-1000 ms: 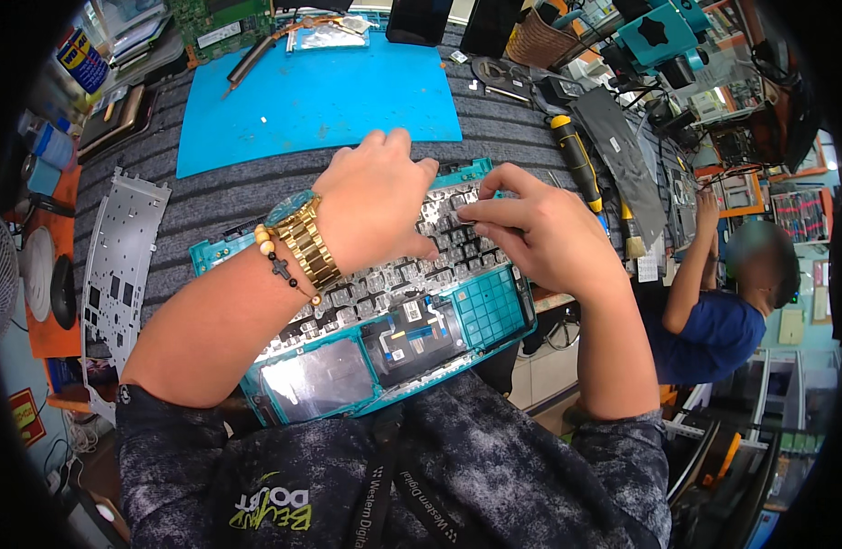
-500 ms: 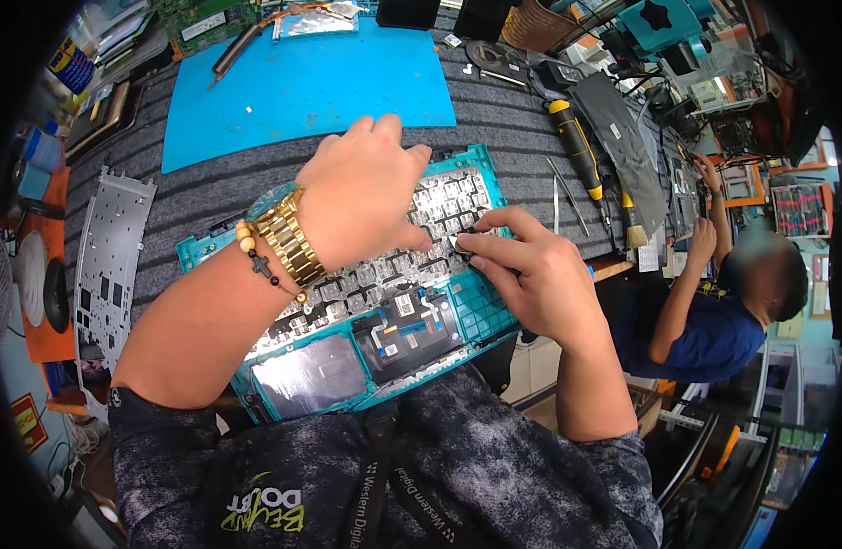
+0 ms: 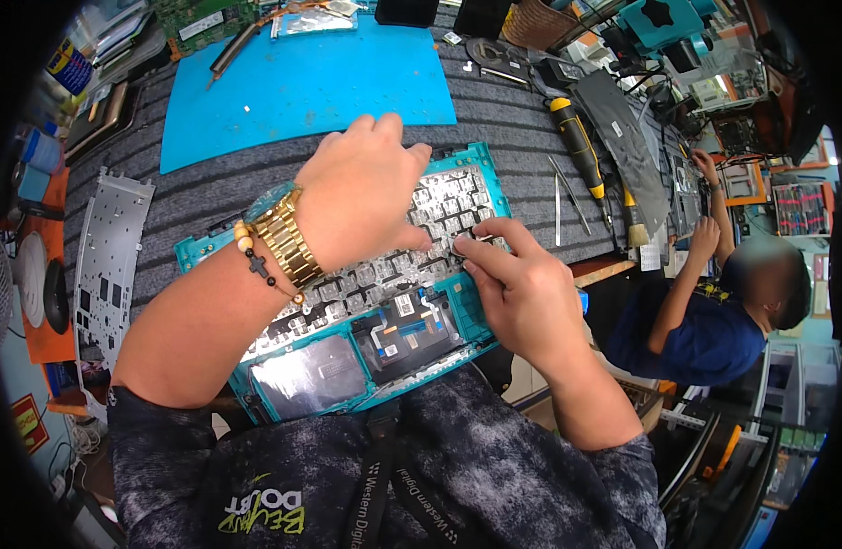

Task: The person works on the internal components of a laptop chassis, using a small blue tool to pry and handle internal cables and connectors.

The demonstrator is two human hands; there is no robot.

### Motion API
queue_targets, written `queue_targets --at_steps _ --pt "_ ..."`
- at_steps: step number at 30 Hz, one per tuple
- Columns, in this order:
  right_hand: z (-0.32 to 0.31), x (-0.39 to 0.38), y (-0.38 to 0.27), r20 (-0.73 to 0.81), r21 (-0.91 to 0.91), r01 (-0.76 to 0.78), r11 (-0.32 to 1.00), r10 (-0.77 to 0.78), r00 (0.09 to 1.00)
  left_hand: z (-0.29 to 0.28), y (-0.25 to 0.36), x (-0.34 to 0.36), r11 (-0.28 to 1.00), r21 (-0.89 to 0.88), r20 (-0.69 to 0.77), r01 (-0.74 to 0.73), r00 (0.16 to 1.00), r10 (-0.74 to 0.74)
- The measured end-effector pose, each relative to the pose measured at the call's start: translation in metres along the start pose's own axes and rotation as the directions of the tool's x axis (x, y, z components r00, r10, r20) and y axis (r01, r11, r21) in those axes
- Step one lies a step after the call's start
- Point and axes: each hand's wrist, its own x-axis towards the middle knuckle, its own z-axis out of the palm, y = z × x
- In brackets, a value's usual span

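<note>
A teal laptop palm-rest frame (image 3: 488,161) lies tilted at the front of the bench, inner side up. Its silvery keyboard backing (image 3: 366,279) is exposed, and a dark touchpad module (image 3: 401,337) sits below that. My left hand (image 3: 361,197), with a gold watch at the wrist, lies across the keyboard backing. Its thumb rests on the metal and its fingers spread toward the far edge. At the right part of the backing my right hand (image 3: 521,284) is closed in a pinch against the surface. What its fingertips grip, if anything, is too small to make out.
A blue mat (image 3: 302,101) covers the far bench. On the right lie a yellow-black screwdriver (image 3: 574,142), tweezers (image 3: 569,188) and a brush (image 3: 634,220). A perforated metal plate (image 3: 110,274) stands at left. Another person (image 3: 713,311) works at the right.
My right hand has shifted slightly down and left, its fingertips staying at about the same spot on the keyboard backing. My left hand has hardly moved.
</note>
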Motion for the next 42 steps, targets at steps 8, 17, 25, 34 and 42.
queue_targets --at_steps 8,17,25,34,42 --pt "0.009 -0.003 -0.001 -0.032 -0.017 -0.005 1.0 0.004 0.999 0.001 0.0 0.002 1.0 0.019 0.005 -0.011 1.0 0.011" --pt "-0.032 0.029 0.009 0.186 -0.181 0.248 0.952 -0.214 0.959 0.001 -0.001 -0.001 1.0 0.005 -0.007 0.002 1.0 -0.002" --pt "-0.046 0.029 0.014 0.175 -0.063 0.176 0.982 -0.163 0.971 -0.001 0.0 0.0 1.0 -0.016 0.01 0.022 1.0 -0.022" --pt "-0.006 0.02 0.01 0.049 0.128 0.062 0.99 -0.069 0.996 -0.002 0.001 -0.001 1.0 0.009 0.004 0.011 1.0 -0.011" --pt "-0.003 0.023 0.009 0.049 0.134 0.054 0.99 -0.061 0.997 0.0 -0.002 -0.002 1.0 -0.004 -0.005 -0.002 1.0 0.002"
